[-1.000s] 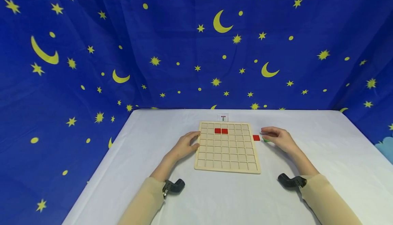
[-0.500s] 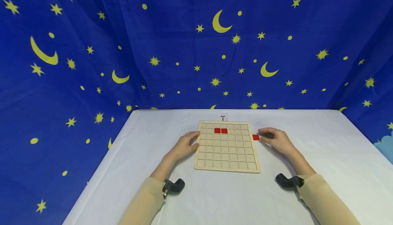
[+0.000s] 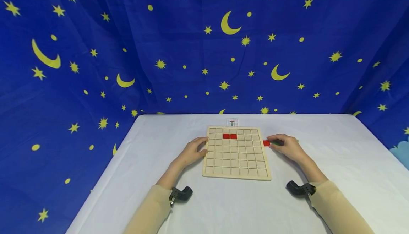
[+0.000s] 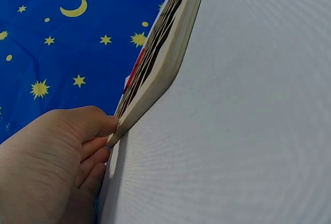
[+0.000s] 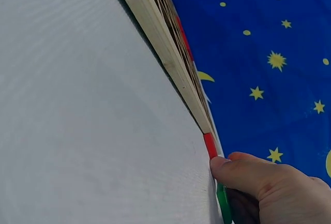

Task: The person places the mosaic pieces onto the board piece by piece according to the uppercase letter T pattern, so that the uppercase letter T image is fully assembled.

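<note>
A pale wooden grid board lies on the white tablecloth, with two red square tiles side by side in its second row. My left hand rests at the board's left edge, its thumb and fingers spread apart along the rim. Beyond the right edge, my right hand pinches a third red tile between thumb and fingers; the tile still looks flat on the cloth beside the board. Green pieces lie under the right hand, mostly hidden by it.
A small printed card with a red and green T-shaped pattern on a grid sits behind the board. A blue curtain with yellow moons and stars hangs around the table. Dark camera mounts stick out from both sleeves.
My right hand has moved left from the green pieces to the loose red tile, and thumb and fingers have closed on it. The left hand has stayed at the board's edge.
</note>
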Tool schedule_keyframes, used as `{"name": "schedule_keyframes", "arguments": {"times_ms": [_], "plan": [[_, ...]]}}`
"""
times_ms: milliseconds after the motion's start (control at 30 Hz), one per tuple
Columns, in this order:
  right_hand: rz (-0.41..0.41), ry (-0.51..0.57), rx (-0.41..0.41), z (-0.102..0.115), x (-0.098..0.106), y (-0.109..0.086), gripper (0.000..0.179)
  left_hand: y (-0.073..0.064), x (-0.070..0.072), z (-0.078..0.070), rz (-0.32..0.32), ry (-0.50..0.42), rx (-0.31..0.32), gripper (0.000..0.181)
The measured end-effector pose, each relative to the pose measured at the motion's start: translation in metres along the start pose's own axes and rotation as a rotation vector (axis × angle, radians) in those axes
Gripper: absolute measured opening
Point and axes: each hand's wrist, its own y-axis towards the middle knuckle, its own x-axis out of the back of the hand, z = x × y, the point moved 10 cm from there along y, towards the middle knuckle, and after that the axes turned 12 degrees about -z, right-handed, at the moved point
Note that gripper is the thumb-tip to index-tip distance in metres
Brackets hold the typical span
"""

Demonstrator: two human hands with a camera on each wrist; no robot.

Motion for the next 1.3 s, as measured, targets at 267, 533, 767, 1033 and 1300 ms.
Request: {"name": "schedule_keyframes", "arguments": {"times_ms": [267, 533, 767, 1033, 1300], "plan": [[-0.006, 0.017, -0.002, -0.003, 0.003, 0.000, 0.030, 0.000, -0.001, -0.003, -0.004, -0.017, -0.014, 0.053], [-0.055, 0.122, -0.046, -0.001, 0.020, 0.008, 0.030, 0.000, 0.001, -0.009, -0.026, -0.015, -0.070, 0.052], [-0.081, 0.135, -0.037, 0.010, 0.032, 0.019, 0.031, 0.002, 0.000, -0.004, -0.015, -0.023, -0.024, 0.052], [-0.089, 0.166, -0.026, 0.022, 0.028, 0.027, 0.031, 0.000, 0.000, -0.001, 0.003, -0.006, 0.010, 0.054], [-0.082, 0.208, 0.003, 0.041, 0.013, 0.038, 0.030, -0.001, 0.000, 0.001, 0.002, 0.002, 0.003, 0.054]]}}
